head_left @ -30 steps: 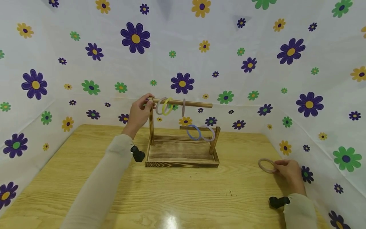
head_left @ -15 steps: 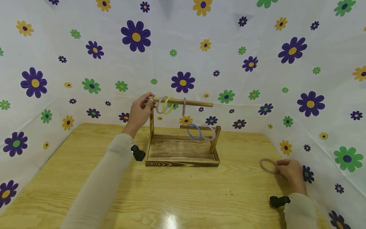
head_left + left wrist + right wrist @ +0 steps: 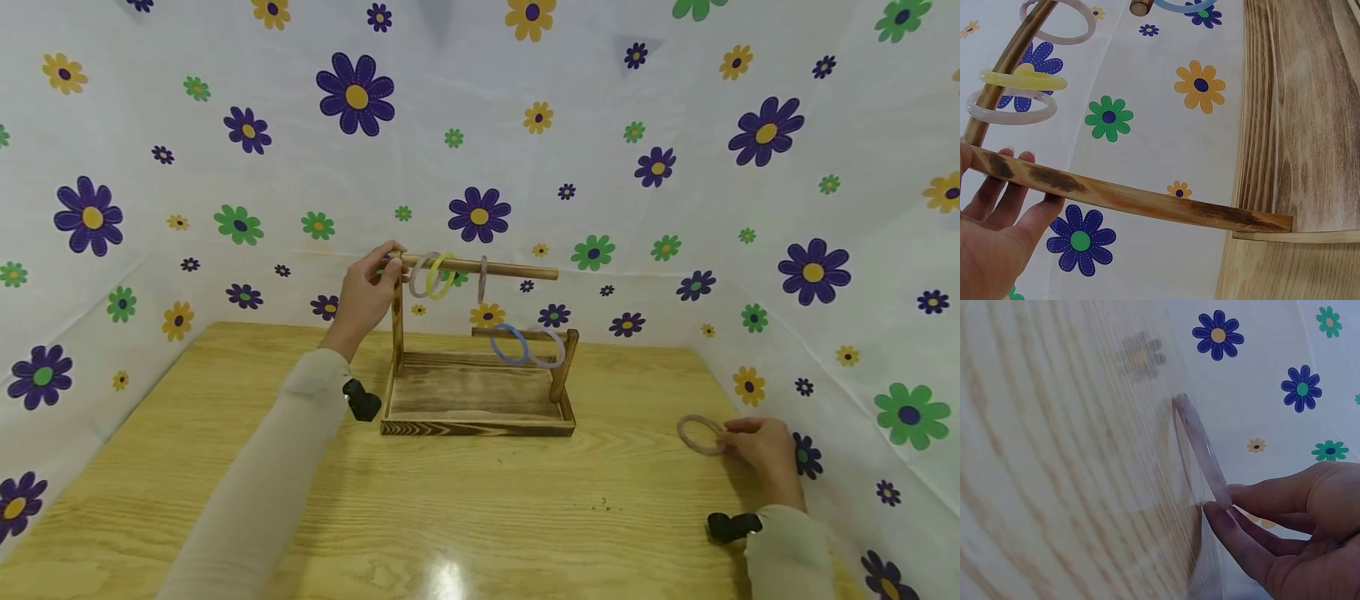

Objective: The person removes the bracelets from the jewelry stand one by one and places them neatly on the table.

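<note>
My left hand (image 3: 365,292) grips the top of the tall left post of a wooden bangle stand (image 3: 477,430). In the left wrist view its fingertips (image 3: 1025,157) show behind the post, and the thumb is mostly cut off. From the upper bar hang a yellow bangle (image 3: 431,285), a pale bangle (image 3: 412,287) beside it and a greyish bangle (image 3: 482,287) further right. On the lower bar are a blue bangle (image 3: 495,350) and a lavender bangle (image 3: 561,350). Over at the right, my right hand (image 3: 761,458) pinches a pale, translucent bangle (image 3: 1202,453) by its edge, tilted close over the table.
The wood-grain table (image 3: 480,517) carries the stand near its back edge. Flower-printed white sheeting (image 3: 480,100) encloses the back and both sides, close beside my right hand. Small dark specks (image 3: 602,505) lie on the table right of centre.
The bangle in my right hand shifts slightly left against half a second ago. My left hand and the stand stay in place.
</note>
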`<state>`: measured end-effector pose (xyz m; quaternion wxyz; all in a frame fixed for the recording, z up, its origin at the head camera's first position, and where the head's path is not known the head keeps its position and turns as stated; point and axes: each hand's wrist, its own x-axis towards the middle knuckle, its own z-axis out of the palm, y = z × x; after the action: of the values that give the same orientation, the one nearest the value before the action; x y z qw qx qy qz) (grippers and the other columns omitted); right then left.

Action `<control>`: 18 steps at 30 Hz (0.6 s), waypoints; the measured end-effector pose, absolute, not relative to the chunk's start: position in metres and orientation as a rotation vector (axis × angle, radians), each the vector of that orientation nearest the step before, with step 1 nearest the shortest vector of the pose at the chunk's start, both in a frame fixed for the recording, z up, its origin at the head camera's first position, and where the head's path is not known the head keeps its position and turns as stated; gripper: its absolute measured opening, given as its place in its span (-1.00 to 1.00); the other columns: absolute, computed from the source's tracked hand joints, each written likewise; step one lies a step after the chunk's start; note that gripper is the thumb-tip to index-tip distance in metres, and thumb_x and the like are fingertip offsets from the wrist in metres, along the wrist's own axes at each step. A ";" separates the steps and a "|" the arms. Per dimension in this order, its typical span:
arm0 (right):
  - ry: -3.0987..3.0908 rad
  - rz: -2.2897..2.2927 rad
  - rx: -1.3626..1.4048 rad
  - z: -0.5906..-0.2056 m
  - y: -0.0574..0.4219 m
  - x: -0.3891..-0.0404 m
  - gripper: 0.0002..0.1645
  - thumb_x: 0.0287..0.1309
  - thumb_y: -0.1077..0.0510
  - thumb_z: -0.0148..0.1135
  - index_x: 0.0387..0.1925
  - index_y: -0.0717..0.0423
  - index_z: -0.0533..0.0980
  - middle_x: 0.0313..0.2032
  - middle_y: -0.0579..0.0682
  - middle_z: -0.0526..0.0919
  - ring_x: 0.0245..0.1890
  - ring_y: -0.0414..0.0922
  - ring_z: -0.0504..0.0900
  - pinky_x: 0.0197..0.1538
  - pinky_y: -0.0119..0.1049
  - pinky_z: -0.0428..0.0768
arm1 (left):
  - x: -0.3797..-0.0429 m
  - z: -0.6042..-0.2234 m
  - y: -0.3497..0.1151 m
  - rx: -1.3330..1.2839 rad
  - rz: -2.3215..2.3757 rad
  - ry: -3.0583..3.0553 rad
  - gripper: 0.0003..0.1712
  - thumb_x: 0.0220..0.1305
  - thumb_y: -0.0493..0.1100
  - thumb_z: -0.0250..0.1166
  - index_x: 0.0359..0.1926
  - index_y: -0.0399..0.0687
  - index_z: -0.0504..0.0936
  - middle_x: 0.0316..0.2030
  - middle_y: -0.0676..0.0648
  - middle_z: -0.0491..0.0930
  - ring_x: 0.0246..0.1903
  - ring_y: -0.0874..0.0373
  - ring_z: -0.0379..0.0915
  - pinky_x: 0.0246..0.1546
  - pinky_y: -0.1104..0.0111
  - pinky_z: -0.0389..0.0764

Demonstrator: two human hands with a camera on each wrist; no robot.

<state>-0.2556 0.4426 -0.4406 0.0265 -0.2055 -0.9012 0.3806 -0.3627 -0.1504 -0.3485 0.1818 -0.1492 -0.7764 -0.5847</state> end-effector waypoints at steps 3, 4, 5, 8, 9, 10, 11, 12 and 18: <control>-2.801 1.170 -0.614 -0.441 0.442 -0.255 -0.52 0.16 0.28 0.40 0.03 0.56 0.58 -0.34 0.12 0.79 -0.43 -0.30 0.61 -0.40 -0.53 0.50 | -0.361 -0.348 -0.151 -0.417 -1.642 -2.199 -0.56 0.65 -0.04 -0.01 0.39 -0.03 0.47 0.09 -0.33 0.62 0.07 -0.14 0.65 0.03 0.29 0.63; -2.815 1.160 -0.606 -0.441 0.443 -0.255 -0.51 0.16 0.27 0.41 0.05 0.54 0.58 -0.31 0.16 0.79 -0.38 -0.23 0.63 -0.38 -0.52 0.48 | -0.361 -0.348 -0.151 -0.418 -1.640 -2.197 -0.55 0.65 -0.04 -0.01 0.40 -0.03 0.47 0.10 -0.32 0.63 0.07 -0.13 0.65 0.04 0.30 0.63; -2.829 1.153 -0.589 -0.440 0.443 -0.254 -0.50 0.17 0.25 0.40 0.06 0.54 0.58 -0.25 0.23 0.79 -0.31 -0.15 0.65 -0.34 -0.50 0.47 | -0.361 -0.348 -0.151 -0.421 -1.639 -2.195 -0.55 0.65 -0.04 -0.01 0.40 -0.05 0.47 0.10 -0.32 0.63 0.07 -0.13 0.65 0.04 0.31 0.62; -2.870 1.115 -0.548 -0.440 0.444 -0.253 -0.48 0.19 0.22 0.41 0.09 0.52 0.57 -0.04 0.39 0.71 -0.09 0.09 0.63 -0.25 -0.46 0.44 | -0.361 -0.348 -0.151 -0.427 -1.648 -2.188 -0.55 0.65 -0.05 0.00 0.40 -0.08 0.47 0.11 -0.34 0.62 0.06 -0.12 0.65 0.02 0.34 0.61; -2.881 1.113 -0.539 -0.439 0.444 -0.253 -0.47 0.19 0.22 0.41 0.10 0.52 0.57 0.01 0.42 0.68 -0.03 0.16 0.61 -0.23 -0.44 0.43 | -0.361 -0.348 -0.151 -0.428 -1.646 -2.190 -0.55 0.65 -0.05 0.00 0.40 -0.09 0.47 0.11 -0.34 0.62 0.05 -0.11 0.65 0.01 0.34 0.61; -2.889 1.108 -0.533 -0.440 0.444 -0.252 -0.47 0.20 0.21 0.41 0.10 0.51 0.56 0.05 0.44 0.66 0.01 0.20 0.59 -0.23 -0.44 0.43 | -0.361 -0.348 -0.152 -0.432 -1.642 -2.192 -0.54 0.65 -0.05 -0.01 0.40 -0.10 0.47 0.11 -0.36 0.61 0.05 -0.11 0.65 0.01 0.35 0.61; -2.894 1.101 -0.528 -0.440 0.445 -0.252 -0.46 0.20 0.21 0.41 0.11 0.51 0.56 0.07 0.45 0.65 0.04 0.22 0.58 -0.22 -0.44 0.43 | -0.361 -0.349 -0.152 -0.435 -1.637 -2.195 -0.54 0.65 -0.04 -0.01 0.40 -0.10 0.46 0.12 -0.38 0.61 0.05 -0.11 0.65 0.02 0.36 0.61; -2.899 1.098 -0.524 -0.440 0.445 -0.252 -0.46 0.20 0.21 0.41 0.12 0.51 0.56 0.08 0.45 0.65 0.05 0.23 0.58 -0.23 -0.45 0.44 | -0.362 -0.349 -0.152 -0.434 -1.632 -2.198 -0.53 0.65 -0.04 -0.02 0.41 -0.10 0.46 0.12 -0.38 0.60 0.05 -0.10 0.65 0.02 0.36 0.61; -2.902 1.106 -0.512 -0.440 0.446 -0.252 -0.43 0.19 0.22 0.43 0.15 0.51 0.54 0.04 0.41 0.68 0.00 0.16 0.62 -0.26 -0.50 0.45 | -0.362 -0.349 -0.150 -0.431 -1.635 -2.185 -0.56 0.65 -0.02 -0.01 0.37 -0.03 0.50 0.08 -0.35 0.61 0.05 -0.18 0.63 -0.05 0.40 0.59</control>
<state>-0.2520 0.4459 -0.4395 -0.0028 -0.1626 -0.9220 0.3515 -0.3616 -0.1503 -0.3487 0.1884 -0.1534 -0.7766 -0.5813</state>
